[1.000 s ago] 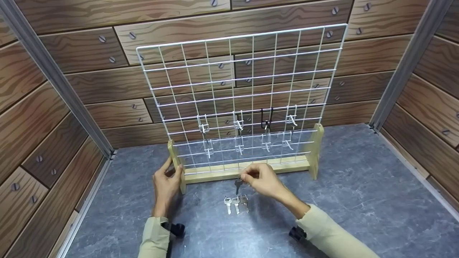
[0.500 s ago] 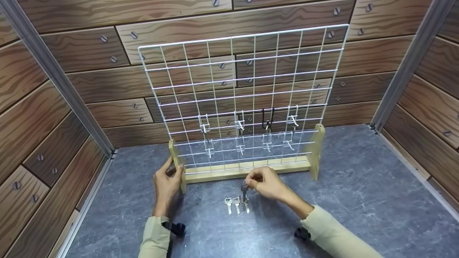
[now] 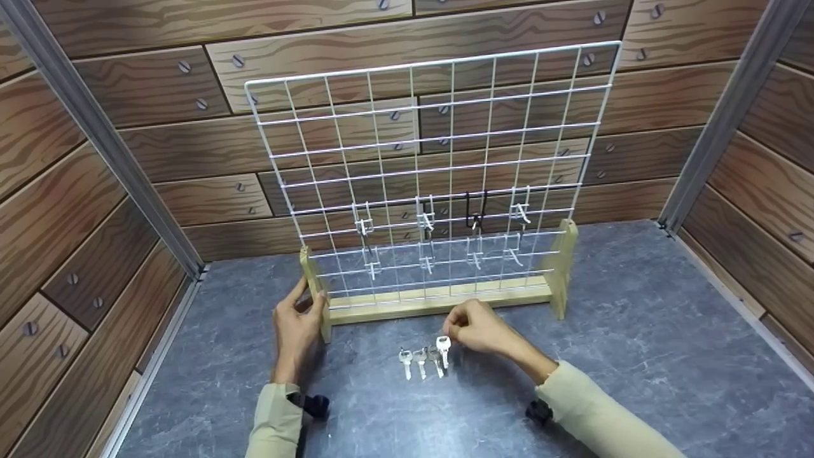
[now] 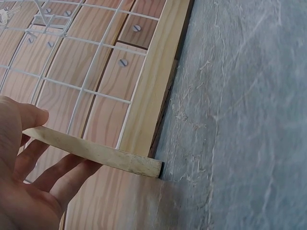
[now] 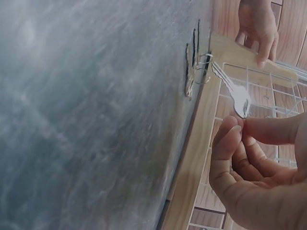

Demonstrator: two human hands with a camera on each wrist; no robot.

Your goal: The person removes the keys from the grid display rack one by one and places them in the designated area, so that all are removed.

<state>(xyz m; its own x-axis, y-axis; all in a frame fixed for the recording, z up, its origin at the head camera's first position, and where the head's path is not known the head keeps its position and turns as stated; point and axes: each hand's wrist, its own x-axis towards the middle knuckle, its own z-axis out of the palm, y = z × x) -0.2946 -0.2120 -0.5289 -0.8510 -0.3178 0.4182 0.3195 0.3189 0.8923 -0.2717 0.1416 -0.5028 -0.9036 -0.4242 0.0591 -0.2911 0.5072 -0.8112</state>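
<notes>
Near the lower centre of the head view, the right hand pinched a key by its head end, the key lying down and left of the hand. Its blade pointed toward the frame's bottom, roughly parallel to three keys on the worktop just left of it; contact could not be told. The left hand, farther off at left of centre, gripped the rack's wooden end.
</notes>
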